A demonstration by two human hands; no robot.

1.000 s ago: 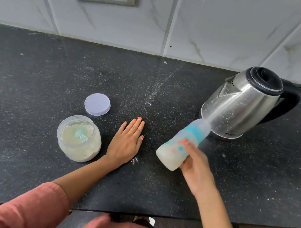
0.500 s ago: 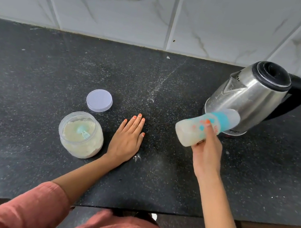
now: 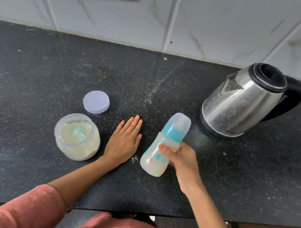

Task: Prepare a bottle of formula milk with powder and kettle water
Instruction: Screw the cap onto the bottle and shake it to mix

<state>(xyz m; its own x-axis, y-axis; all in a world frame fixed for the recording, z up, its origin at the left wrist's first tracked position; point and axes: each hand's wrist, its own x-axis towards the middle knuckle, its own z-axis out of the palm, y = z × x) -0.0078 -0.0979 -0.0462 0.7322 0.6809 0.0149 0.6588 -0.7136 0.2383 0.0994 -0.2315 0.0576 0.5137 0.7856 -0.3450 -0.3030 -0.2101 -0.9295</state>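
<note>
The black speckled stone countertop (image 3: 32,73) is carrying everything, with pale powder dust lying scattered across its middle. Toward its right rear, the stainless-steel electric kettle with the black lid and handle (image 3: 241,107) is standing closed and untouched. In front of it, between the kettle and the person, the clear plastic baby bottle with the teal collar and translucent cap (image 3: 164,146) is sitting in the right hand (image 3: 183,163), whose fingers are wrapping round its printed lower body. The bottle is leaning with its cap pointing away and milky liquid pooling at its base. Whether the base is touching the stone cannot be told. Half a second ago it was lying almost level, higher up in front of the kettle; now it is swinging back down toward upright. That is reading as a shaking motion, so powder and water are probably already in and mixing is under way, late in the task. The left hand (image 3: 123,141) is staying flat on the counter, fingers straight and together, holding nothing, just left of the bottle. Beside it, the round clear plastic jar of cream powder (image 3: 77,137) is standing open, a small teal scoop (image 3: 79,134) lying inside. Its pale lilac round lid (image 3: 96,102) is lying just behind, not yet put back.
</note>
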